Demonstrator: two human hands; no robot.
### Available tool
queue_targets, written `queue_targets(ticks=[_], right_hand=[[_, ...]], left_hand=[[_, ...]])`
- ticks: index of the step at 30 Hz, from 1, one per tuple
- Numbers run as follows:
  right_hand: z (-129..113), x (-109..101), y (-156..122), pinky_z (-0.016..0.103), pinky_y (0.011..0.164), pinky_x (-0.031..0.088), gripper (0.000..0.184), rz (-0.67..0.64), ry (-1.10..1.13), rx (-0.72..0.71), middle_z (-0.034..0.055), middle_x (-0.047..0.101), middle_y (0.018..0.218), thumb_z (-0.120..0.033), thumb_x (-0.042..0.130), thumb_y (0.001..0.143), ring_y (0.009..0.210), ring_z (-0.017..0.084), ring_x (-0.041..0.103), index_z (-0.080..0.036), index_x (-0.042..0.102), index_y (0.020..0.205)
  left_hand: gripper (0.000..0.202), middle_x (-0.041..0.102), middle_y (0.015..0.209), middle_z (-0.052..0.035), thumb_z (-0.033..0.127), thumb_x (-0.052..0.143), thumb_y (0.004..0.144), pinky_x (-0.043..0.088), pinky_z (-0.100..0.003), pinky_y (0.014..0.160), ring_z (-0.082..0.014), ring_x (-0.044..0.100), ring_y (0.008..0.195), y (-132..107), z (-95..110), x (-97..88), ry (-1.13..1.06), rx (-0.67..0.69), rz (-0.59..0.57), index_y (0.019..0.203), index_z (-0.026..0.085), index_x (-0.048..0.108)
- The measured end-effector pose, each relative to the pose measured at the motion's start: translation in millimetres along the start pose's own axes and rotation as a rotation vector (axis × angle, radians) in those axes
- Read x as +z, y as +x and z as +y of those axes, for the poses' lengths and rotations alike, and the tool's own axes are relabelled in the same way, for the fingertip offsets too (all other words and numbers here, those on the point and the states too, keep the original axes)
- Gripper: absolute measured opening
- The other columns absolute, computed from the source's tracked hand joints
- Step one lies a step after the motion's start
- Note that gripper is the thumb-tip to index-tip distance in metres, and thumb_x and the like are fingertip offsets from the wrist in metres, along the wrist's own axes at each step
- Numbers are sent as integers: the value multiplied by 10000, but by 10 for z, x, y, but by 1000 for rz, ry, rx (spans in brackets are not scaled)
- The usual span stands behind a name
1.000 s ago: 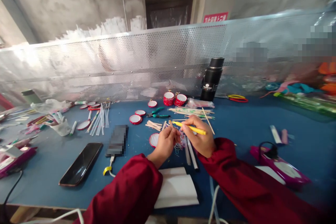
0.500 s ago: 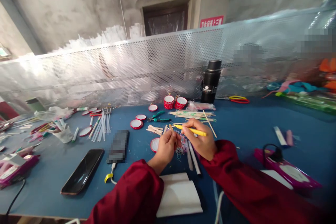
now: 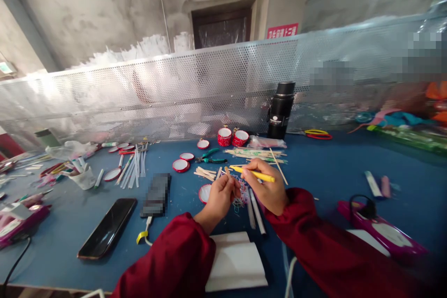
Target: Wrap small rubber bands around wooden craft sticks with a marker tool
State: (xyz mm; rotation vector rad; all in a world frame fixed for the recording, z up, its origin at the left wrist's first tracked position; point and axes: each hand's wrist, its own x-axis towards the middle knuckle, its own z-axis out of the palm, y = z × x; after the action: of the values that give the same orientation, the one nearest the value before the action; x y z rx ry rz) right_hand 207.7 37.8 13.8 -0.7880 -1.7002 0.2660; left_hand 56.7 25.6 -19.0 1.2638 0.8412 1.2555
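Observation:
My left hand [image 3: 220, 197] pinches a small wooden craft stick [image 3: 226, 171], whose rounded end sticks up past the fingertips. In my right hand [image 3: 268, 188] is a yellow marker [image 3: 261, 176], its tip pointing left, close to the stick; whether they touch I cannot tell. Under the hands lies a pile of thin coloured bands [image 3: 239, 201], partly hidden. More craft sticks [image 3: 205, 173] lie just left of the left hand. A red-rimmed white disc [image 3: 205, 193] is half covered by that hand.
Green-handled pliers [image 3: 212, 160], red tins [image 3: 224, 137] and a black flask [image 3: 280, 111] stand or lie behind. Two phones sit left, a black one [image 3: 107, 228] nearest. Folded white paper [image 3: 235, 265] lies in front, glue sticks [image 3: 256, 212] beside it, a purple power strip [image 3: 391, 233] right.
The view has shifted very slightly. Both hands keep nearly the same pose, with the marker tip still beside the stick.

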Motion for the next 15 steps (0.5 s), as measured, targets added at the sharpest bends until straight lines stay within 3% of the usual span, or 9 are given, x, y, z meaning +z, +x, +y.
queue_targets(ticks=[15], right_hand=[[-85,-14,34,342,686,464,191,-12,-103,-97,12,621,715,-302,588,921,724,196,594,-245,577,739]], left_hand=[[542,539,539,14,725,640,764,236,-256,460,-82,347,429,-10,-3,-3,1,19,-15,734,189,568]])
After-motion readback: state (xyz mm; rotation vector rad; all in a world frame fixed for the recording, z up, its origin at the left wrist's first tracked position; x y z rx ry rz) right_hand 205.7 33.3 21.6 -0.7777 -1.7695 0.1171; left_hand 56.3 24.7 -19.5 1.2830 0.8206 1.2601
